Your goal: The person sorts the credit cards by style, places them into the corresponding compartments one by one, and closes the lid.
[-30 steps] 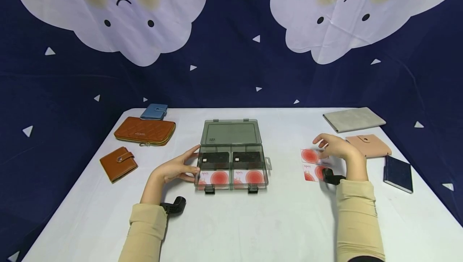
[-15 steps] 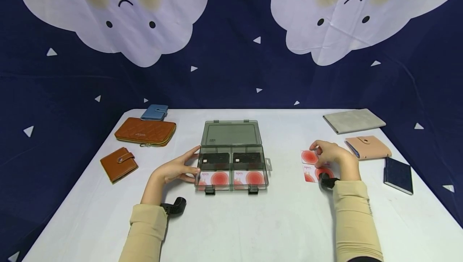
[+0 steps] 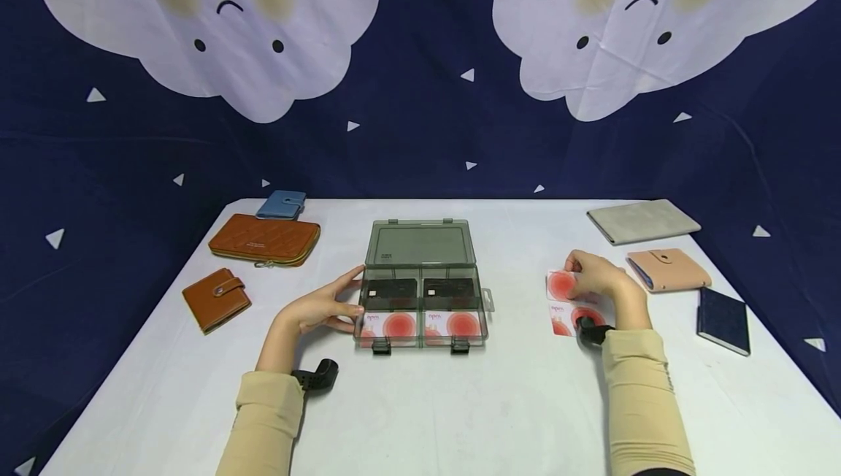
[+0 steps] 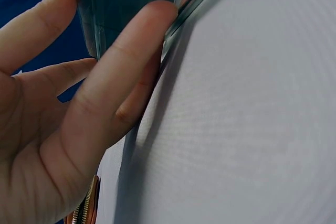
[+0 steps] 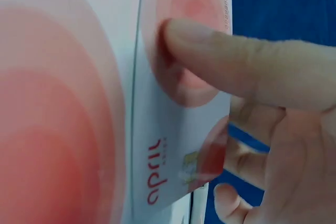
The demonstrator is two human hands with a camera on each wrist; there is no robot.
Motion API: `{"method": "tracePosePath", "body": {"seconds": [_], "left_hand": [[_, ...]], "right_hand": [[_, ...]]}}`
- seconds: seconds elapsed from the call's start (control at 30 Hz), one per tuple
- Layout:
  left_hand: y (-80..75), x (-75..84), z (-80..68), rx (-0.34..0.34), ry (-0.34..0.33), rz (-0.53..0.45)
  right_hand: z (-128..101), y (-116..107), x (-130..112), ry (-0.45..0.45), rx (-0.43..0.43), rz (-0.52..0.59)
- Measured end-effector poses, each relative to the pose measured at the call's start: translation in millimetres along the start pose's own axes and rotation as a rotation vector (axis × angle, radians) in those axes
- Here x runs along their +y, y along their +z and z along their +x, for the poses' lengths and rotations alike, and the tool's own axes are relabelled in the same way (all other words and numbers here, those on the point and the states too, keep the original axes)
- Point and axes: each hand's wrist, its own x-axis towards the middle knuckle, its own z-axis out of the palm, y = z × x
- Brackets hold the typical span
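A see-through grey-green divided box [image 3: 420, 340] stands on the table with its lid [image 3: 420, 244] raised at the back. Inside lie two black cards [image 3: 391, 289] at the rear and two white cards with red circles [image 3: 398, 323] in front. Against the box's left side rests my left hand [image 3: 317, 309], its fingers spread and fairly straight. To the right, my right hand [image 3: 601, 277] pinches the farther red-circle card [image 5: 178, 114], thumb on its printed face and fingers behind its edge. A second such card [image 3: 561, 315] lies just nearer, partly covered by the wrist camera.
On the left lie a small blue wallet [image 3: 281, 204], a long brown zip wallet [image 3: 264, 239] and a tan snap wallet [image 3: 215, 299]. A grey wallet [image 3: 642, 221], a peach card holder [image 3: 670, 269] and a navy booklet [image 3: 723, 320] lie on the right.
My right hand has moved left and down onto the farther card, and its thumb and fingers have come together on it. My left hand and the box stay put.
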Motion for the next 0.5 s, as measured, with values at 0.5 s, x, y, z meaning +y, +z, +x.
{"method": "tracePosePath", "body": {"seconds": [0.5], "left_hand": [[1.2,0.9,-0.3,0.005,0.004,0.011]], "right_hand": [[5,0,-54,-0.138,0.097,0.385]]}}
